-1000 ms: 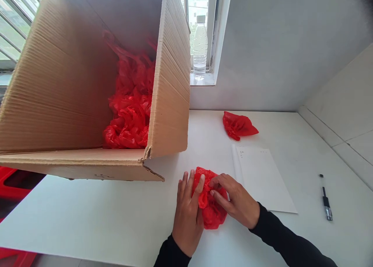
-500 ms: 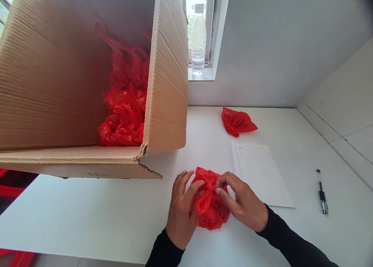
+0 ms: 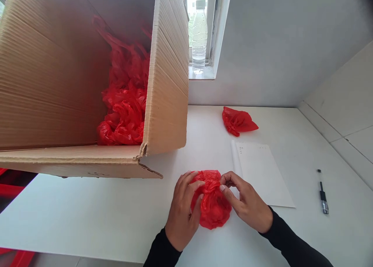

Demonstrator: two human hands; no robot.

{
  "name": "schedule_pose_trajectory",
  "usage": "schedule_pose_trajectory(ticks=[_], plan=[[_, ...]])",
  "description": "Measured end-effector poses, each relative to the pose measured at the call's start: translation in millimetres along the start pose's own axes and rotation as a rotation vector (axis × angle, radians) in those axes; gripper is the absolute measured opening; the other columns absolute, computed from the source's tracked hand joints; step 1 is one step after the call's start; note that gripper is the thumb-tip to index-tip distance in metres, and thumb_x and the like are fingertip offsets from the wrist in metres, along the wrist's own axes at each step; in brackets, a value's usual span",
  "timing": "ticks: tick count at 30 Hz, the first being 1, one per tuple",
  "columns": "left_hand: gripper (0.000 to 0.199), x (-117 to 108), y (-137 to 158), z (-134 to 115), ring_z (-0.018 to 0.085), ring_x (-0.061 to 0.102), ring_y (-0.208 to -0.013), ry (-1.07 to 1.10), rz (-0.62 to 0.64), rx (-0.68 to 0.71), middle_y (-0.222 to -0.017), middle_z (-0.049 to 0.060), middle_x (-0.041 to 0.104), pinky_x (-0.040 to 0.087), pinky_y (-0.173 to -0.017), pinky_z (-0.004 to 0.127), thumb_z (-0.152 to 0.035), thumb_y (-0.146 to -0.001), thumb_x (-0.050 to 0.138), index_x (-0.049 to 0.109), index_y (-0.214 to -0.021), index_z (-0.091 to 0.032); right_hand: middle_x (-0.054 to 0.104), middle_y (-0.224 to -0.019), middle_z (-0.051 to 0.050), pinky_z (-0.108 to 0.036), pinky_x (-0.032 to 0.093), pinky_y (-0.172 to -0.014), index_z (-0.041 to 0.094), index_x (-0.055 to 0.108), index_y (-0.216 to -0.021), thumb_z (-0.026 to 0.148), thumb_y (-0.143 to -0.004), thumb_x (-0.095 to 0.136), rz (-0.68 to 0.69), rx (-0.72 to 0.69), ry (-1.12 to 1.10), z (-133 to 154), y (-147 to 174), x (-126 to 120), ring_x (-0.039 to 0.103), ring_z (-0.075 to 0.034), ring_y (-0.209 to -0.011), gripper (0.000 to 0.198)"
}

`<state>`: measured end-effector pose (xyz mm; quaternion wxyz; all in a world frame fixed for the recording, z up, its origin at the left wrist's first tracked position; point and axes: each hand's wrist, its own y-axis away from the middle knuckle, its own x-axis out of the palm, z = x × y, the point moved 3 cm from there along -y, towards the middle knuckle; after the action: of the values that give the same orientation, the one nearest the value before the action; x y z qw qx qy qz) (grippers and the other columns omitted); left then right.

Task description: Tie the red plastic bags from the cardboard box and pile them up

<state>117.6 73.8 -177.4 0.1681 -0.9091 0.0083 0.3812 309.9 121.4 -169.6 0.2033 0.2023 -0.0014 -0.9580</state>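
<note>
Close to us, our left hand rests with fingers loosely curved against the left side of a crumpled red plastic bundle; we cannot tell whether it squeezes. Our right hand pinches the bundle's upper right edge narrowly between thumb and forefinger. The bundle sits on the white table, between our hands; its contents are hidden. Over to the right lie a pen and, nearer the bundle, a white sheet. Just beyond the sheet lies a smaller red bag, gathered at one end. At left, a big cardboard box gapes toward us, red plastic bags heaped inside against its right wall. Farthest, a capped clear bottle holding clear liquid stands upright on the windowsill.
</note>
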Motion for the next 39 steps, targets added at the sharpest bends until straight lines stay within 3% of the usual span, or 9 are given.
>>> schedule_pose_trajectory(ticks=[5, 9, 12, 18, 23, 28, 31, 35, 39], plan=[[0.025, 3.3, 0.4, -3.2, 0.026, 0.039, -0.138, 0.062, -0.039, 0.031, -0.139, 0.007, 0.054, 0.037, -0.113, 0.055, -0.012, -0.094, 0.051, 0.055, -0.114, -0.027, 0.061, -0.091, 0.001, -0.034, 0.046, -0.077, 0.027, 0.054, -0.103, 0.037, -0.099, 0.049, 0.066, -0.047, -0.036, 6.8, 1.1, 4.1, 0.053, -0.017, -0.08, 0.012], [0.005, -1.0, -0.3, -0.8, 0.025, 0.053, -0.125, 0.255, -0.12, -0.19, -0.127, 0.008, 0.06, 0.047, -0.103, 0.048, -0.021, -0.094, 0.052, 0.055, -0.098, -0.024, 0.059, -0.082, 0.001, -0.029, 0.036, -0.054, 0.026, 0.054, -0.09, 0.044, -0.1, 0.045, 0.002, 0.051, -0.034, 2.5, 1.2, 2.5, 0.053, -0.017, -0.077, 0.023], [0.007, -3.3, -1.7, -0.2, 0.023, 0.058, -0.117, 0.411, -0.123, -0.342, -0.125, 0.008, 0.06, 0.051, -0.098, 0.044, -0.029, -0.096, 0.051, 0.054, -0.092, -0.023, 0.06, -0.085, 0.0, -0.031, 0.041, -0.06, 0.025, 0.053, -0.092, 0.044, -0.1, 0.044, -0.009, 0.067, -0.068, 2.1, 1.3, 5.2, 0.056, -0.018, -0.081, 0.022], [0.006, -5.2, -4.4, -9.2, 0.024, 0.051, -0.126, 0.327, -0.035, -0.194, -0.13, 0.005, 0.058, 0.043, -0.107, 0.044, -0.029, -0.093, 0.06, 0.058, -0.098, -0.026, 0.063, -0.097, -0.001, -0.035, 0.047, -0.077, 0.028, 0.056, -0.109, 0.036, -0.099, 0.048, 0.062, -0.078, -0.057, 11.9, 0.9, 12.5, 0.055, -0.017, -0.081, 0.015], [0.016, -20.6, 1.1, 1.3, 0.021, 0.058, -0.119, 0.47, -0.238, -0.434, -0.125, 0.005, 0.063, 0.048, -0.1, 0.039, -0.036, -0.099, 0.051, 0.06, -0.091, -0.025, 0.057, -0.085, -0.001, -0.035, 0.049, -0.071, 0.024, 0.055, -0.09, 0.044, -0.1, 0.045, -0.117, 0.043, -0.183, -4.6, -2.0, 0.5, 0.054, -0.017, -0.075, 0.024], [0.047, -22.7, -2.4, 0.5, 0.024, 0.045, -0.135, 0.309, 0.016, -0.198, -0.143, 0.006, 0.052, 0.039, -0.113, 0.045, -0.029, -0.094, 0.058, 0.046, -0.14, -0.031, 0.061, -0.1, -0.004, -0.037, 0.052, -0.082, 0.025, 0.057, -0.102, 0.046, -0.099, 0.048, -0.104, 0.022, -0.291, -6.6, -0.5, -1.3, 0.059, -0.019, -0.085, 0.024], [0.041, -18.0, -5.6, 1.1, 0.021, 0.051, -0.125, 0.198, 0.057, -0.084, -0.13, 0.004, 0.061, 0.046, -0.106, 0.041, -0.021, -0.095, 0.056, 0.052, -0.134, -0.032, 0.061, -0.11, -0.003, -0.04, 0.049, -0.094, 0.03, 0.05, -0.122, 0.042, -0.097, 0.054, -0.047, 0.012, -0.223, 0.1, 2.8, 5.3, 0.059, -0.02, -0.099, 0.028], [0.034, -13.5, -2.1, 6.1, 0.017, 0.058, -0.112, 0.294, 0.057, -0.228, -0.121, 0.001, 0.063, 0.054, -0.092, 0.031, -0.023, -0.093, 0.059, 0.058, -0.125, -0.035, 0.059, -0.107, -0.001, -0.044, 0.048, -0.092, 0.034, 0.037, -0.139, 0.032, -0.091, 0.06, -0.001, 0.0, 0.028, 1.1, 7.3, 16.1, 0.057, -0.021, -0.099, 0.053], [0.033, -16.5, 12.6, 9.6, 0.014, 0.063, -0.098, 0.378, 0.178, -0.326, -0.111, -0.002, 0.064, 0.056, -0.083, 0.026, -0.027, -0.092, 0.061, 0.059, -0.124, -0.038, 0.059, -0.09, 0.002, -0.038, 0.049, -0.08, 0.034, 0.039, -0.135, 0.028, -0.097, 0.048, -0.035, 0.008, 0.014, -5.0, 8.2, 13.6, 0.057, -0.019, -0.085, 0.039]])
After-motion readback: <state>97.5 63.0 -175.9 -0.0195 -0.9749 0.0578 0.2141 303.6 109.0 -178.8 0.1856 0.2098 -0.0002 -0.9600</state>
